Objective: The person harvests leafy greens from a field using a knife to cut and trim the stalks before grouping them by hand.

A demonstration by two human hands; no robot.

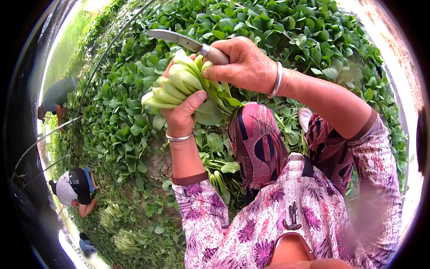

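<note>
My left hand (183, 109) grips a bunch of leafy greens (184, 79) with pale green stalks, bok choy by the look of them. The stalk ends point up and to the left; the leaves hang toward my knee. In my right hand (240, 64) is a knife (179, 39) with a wooden handle and a curved steel blade. Its blade points left, above the stalks and apart from them. My right thumb and fingertips touch the bunch's right side, at the leaf stems. Part of my left fingers is hidden behind the stalks.
Rows of growing greens (124, 124) spread ahead and left. Cut greens (218, 178) lie beside my knee (258, 144). Cut bunches (126, 240) lie lower left. Several people bend over the plants at left, one person (75, 186) nearest. A thin hoop (47, 134) crosses the left edge.
</note>
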